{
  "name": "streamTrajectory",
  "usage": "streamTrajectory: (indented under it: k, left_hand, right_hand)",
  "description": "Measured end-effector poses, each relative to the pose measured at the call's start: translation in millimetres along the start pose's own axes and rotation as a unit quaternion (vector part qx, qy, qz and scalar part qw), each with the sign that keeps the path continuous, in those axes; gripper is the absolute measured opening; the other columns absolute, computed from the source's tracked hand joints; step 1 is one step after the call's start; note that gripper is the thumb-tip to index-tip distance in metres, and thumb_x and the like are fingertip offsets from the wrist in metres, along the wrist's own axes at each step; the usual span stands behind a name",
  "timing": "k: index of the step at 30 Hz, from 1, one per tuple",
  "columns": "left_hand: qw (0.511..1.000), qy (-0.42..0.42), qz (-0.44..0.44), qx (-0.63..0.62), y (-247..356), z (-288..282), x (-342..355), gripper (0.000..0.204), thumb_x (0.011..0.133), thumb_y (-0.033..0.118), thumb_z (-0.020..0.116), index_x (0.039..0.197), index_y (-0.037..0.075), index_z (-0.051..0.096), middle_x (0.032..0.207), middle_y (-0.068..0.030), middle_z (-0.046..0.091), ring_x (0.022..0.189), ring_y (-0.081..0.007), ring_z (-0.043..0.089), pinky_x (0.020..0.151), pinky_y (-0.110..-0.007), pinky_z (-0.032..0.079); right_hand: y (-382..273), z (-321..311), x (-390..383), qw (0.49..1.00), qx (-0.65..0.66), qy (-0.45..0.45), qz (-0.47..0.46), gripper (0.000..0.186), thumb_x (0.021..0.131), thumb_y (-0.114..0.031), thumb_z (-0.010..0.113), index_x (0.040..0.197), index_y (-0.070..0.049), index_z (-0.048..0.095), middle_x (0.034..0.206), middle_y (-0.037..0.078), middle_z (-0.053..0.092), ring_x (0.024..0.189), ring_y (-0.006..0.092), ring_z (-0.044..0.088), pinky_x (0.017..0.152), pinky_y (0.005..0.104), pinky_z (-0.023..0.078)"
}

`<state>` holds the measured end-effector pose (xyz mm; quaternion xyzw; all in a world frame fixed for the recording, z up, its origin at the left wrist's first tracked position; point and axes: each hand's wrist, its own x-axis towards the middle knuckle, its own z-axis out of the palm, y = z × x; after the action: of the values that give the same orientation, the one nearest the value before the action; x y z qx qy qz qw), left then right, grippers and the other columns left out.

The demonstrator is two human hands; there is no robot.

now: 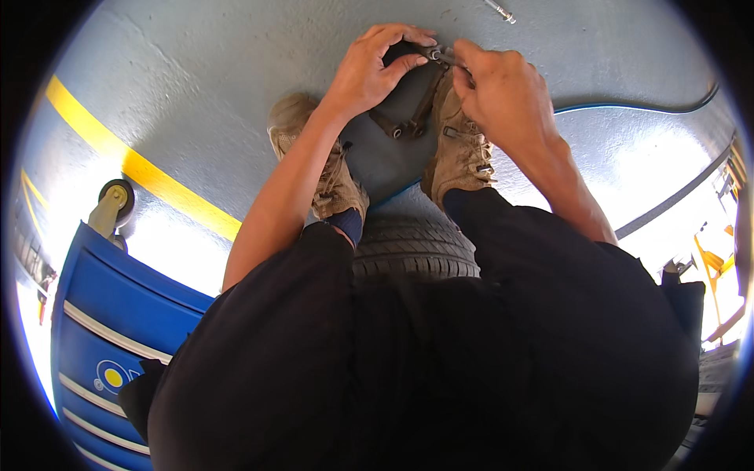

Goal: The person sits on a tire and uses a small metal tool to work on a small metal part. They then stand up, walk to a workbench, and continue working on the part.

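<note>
Near the top of the head view, my left hand (369, 74) curls its fingers and thumb round one end of a dark metal part (426, 102) with a small ring-shaped end (435, 56). My right hand (506, 94) grips beside that end, on a short metal piece (449, 57) too small to make out clearly. The dark part angles down between my brown shoes (459, 157), where other jointed ends (399, 132) show low over the grey floor. I am sitting over a tire (412, 247), partly hidden by my dark trousers.
A blue wheeled tool cabinet (133, 290) stands at my left beside a yellow floor line (102, 133). A dark hose (628, 106) runs across the floor at right, and a metal fitting (500, 12) lies at the top. Yellow equipment (711, 259) is at the far right.
</note>
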<state>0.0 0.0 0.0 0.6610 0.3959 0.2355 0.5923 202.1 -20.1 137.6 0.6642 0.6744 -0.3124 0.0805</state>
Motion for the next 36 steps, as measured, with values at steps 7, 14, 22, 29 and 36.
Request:
streamTrajectory:
  k: [7,14,22,29,36]
  left_hand:
    - [0.999,0.03,0.013,0.023,1.0,-18.7,6.9,0.029,0.097,0.019,0.084,0.125,0.012,0.078,0.133,-0.0019,0.079,0.129,-0.028,0.07,0.114,-0.042,0.054]
    - [0.999,0.042,0.001,-0.01,-0.5,-14.1,7.4,0.027,0.097,0.019,0.083,0.123,0.013,0.081,0.131,0.0003,0.081,0.126,-0.0296,0.069,0.112,-0.043,0.054]
    - [1.0,0.009,0.023,0.017,2.1,-13.5,13.3,0.03,0.1,0.015,0.083,0.129,0.01,0.076,0.133,-0.0024,0.08,0.136,-0.024,0.07,0.119,-0.042,0.052]
    - [0.999,0.026,0.006,0.034,-1.6,-18.2,4.4,0.034,0.1,0.013,0.081,0.134,0.011,0.075,0.131,-0.0019,0.081,0.13,-0.0239,0.073,0.118,-0.042,0.053]
    - [1.0,0.025,0.013,-0.014,-5.5,-14.4,7.7,0.035,0.1,0.012,0.081,0.134,0.01,0.074,0.133,-0.0031,0.08,0.13,-0.0249,0.071,0.116,-0.042,0.055]
  right_hand:
    - [-6.6,10.4,14.0,0.998,0.021,0.049,-0.021,0.021,0.1,-0.019,0.071,0.119,-0.01,0.071,0.083,0.021,0.075,0.082,0.046,0.076,0.075,0.0569,0.06]
    - [-1.0,22.3,25.7,0.997,0.05,0.05,-0.018,0.022,0.096,-0.019,0.072,0.113,-0.006,0.074,0.085,0.021,0.077,0.083,0.0428,0.076,0.076,0.0537,0.061]
    - [20.2,20.1,34.3,0.967,0.242,0.005,0.075,0.025,0.088,-0.025,0.081,0.094,-0.001,0.076,0.081,0.021,0.074,0.08,0.0376,0.077,0.075,0.0454,0.059]
    - [4.7,9.8,24.7,0.956,0.263,-0.027,0.124,0.026,0.089,-0.026,0.081,0.094,-0.001,0.075,0.08,0.019,0.073,0.078,0.0335,0.075,0.075,0.0454,0.058]
    - [16.4,26.4,28.7,0.946,0.305,-0.01,0.108,0.023,0.089,-0.024,0.081,0.091,-0.002,0.076,0.08,0.016,0.074,0.075,0.026,0.075,0.069,0.0409,0.057]
